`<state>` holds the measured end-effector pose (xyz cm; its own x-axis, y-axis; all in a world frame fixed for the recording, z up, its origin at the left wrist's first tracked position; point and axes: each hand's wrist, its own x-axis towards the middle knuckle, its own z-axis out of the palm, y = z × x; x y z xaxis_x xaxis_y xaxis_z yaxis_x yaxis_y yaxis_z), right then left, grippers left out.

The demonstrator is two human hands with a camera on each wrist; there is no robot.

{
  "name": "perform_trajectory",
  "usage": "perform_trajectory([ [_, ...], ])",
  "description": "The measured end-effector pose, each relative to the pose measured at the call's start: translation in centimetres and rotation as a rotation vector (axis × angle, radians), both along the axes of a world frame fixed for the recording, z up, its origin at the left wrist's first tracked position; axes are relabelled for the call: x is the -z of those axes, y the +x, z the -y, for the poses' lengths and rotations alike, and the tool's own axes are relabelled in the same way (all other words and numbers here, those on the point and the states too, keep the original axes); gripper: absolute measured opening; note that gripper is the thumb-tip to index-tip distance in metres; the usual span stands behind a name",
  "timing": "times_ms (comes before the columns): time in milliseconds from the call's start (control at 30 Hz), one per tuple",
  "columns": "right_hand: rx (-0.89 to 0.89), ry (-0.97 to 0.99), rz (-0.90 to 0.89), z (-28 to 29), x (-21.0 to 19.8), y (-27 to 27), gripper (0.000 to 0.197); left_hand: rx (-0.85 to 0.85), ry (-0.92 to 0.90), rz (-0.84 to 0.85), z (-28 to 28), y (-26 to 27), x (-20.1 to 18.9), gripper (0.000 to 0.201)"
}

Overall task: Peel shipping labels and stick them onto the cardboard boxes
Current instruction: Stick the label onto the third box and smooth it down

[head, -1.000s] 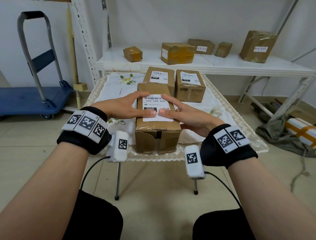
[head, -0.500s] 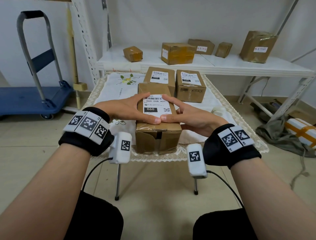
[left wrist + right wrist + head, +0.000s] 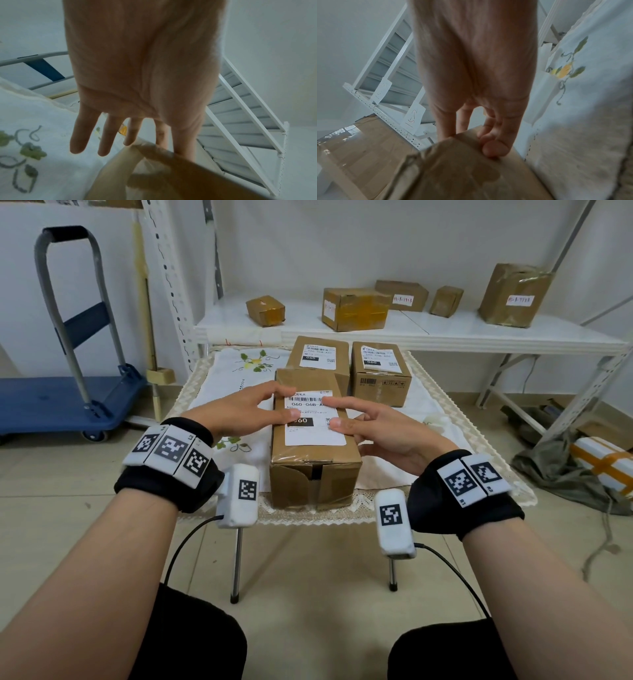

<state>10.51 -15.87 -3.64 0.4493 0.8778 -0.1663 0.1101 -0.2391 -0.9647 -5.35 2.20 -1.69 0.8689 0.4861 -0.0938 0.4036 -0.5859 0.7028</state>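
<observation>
The near cardboard box [image 3: 313,446] stands at the front edge of the small table [image 3: 219,378], w/ a white shipping label [image 3: 313,419] lying on its top face. Both hands sit over that box. The left hand [image 3: 246,409] comes in from the box's left side, fingers straight and loose, tips touching the label's left edge; nothing grasped. The right hand [image 3: 373,433] comes from the box's right side, index and thumb extended onto the label, the other fingers curled loosely down the box's right wall; it doesn't clamp anything either.

Behind this box, two more boxes [image 3: 380,371] already carry labels.

Judged from here: step is pressing the label flat. Risks: uneven pressure from fingertips only could trap a bubble or crease, esp. near the lower part of the label, which no finger covers. Box sits close to the table's front edge, so a hard push toward the person could slide it off.
</observation>
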Motion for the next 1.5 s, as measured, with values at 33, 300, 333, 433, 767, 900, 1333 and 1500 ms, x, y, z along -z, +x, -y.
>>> perform_trajectory([
  [33, 0.016, 0.014, -0.003, -0.1, 0.0, -0.1, 0.039, -0.019, -0.020, 0.026, 0.1, 0.2, 0.1, 0.049],
  [300, 0.084, -0.019, 0.048, -1.2, 0.4, -0.9, 0.037, -0.126, -0.160, 0.160, 0.1, 1.3, 1.1, 0.021],
  [333, 0.087, -0.032, 0.052, -1.3, 0.5, -1.0, 0.039, -0.126, -0.150, 0.165, 0.0, 1.3, 1.2, 0.020],
  [433, 0.092, -0.060, 0.073, -1.7, 0.4, -1.3, 0.044, -0.108, -0.090, 0.182, -0.5, 1.5, 1.4, 0.020],
  [767, 0.099, -0.081, 0.158, -2.4, 0.4, -1.7, 0.057, 0.039, 0.121, 0.147, 0.2, 2.4, 1.4, 0.041],
  [900, 0.080, -0.060, 0.205, -2.4, 0.4, -1.8, 0.058, 0.074, 0.131, 0.152, 0.7, 2.4, 1.1, 0.043],
  [1333, 0.123, -0.102, 0.332, -2.8, 0.6, -1.7, 0.053, -0.004, 0.172, 0.079, -0.2, 2.0, 1.0, 0.037],
  [1500, 0.145, -0.116, 0.347, -2.6, 0.8, -1.5, 0.053, -0.108, 0.186, 0.096, -0.9, 1.0, 0.5, 0.038],
])
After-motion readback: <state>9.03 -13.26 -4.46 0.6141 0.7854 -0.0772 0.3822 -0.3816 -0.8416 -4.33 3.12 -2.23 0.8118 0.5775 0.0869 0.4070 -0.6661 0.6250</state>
